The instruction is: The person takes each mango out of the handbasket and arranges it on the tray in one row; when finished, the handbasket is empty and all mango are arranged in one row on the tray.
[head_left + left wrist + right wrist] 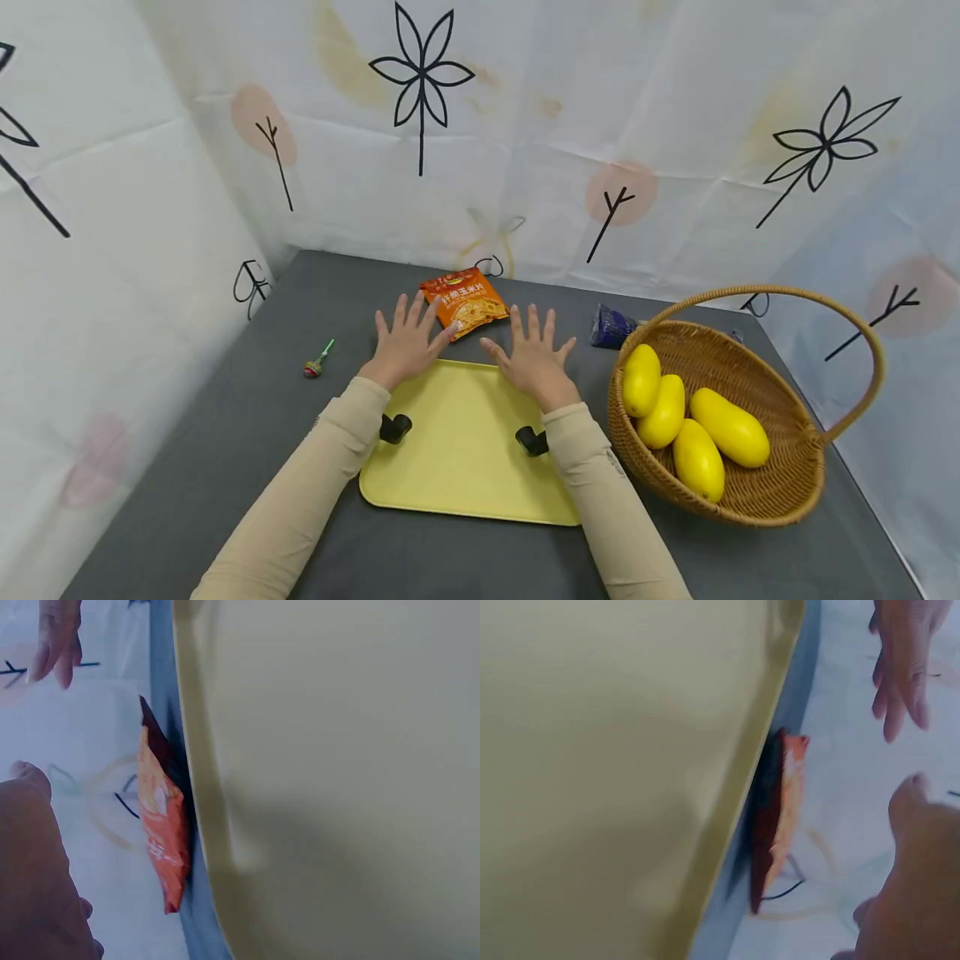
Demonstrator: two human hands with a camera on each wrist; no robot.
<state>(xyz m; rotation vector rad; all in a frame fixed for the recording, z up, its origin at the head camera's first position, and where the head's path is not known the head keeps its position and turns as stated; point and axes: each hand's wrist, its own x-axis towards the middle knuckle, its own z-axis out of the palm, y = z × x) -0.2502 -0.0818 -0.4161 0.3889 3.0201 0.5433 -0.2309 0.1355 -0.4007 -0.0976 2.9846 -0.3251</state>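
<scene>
Both hands are held out over the far part of a yellow tray (465,450), backs up and fingers spread. My left hand (406,346) is above the tray's far left corner, holding nothing. Above the far right corner is my right hand (535,358), also with nothing in it. An orange snack bag (467,302) lies just beyond the tray, between the fingertips of the two hands. In the left wrist view the bag (161,817) stands past the tray's rim, and the right wrist view shows the same bag (778,814) beyond that rim.
To the right stands a wicker basket (787,492) with a tall handle, holding several yellow, elongated fruits (699,458). A dark blue packet (611,327) lies behind its left side. Left of the tray is a lollipop (318,360) with a green stick. Printed white cloth (525,125) walls the table's back.
</scene>
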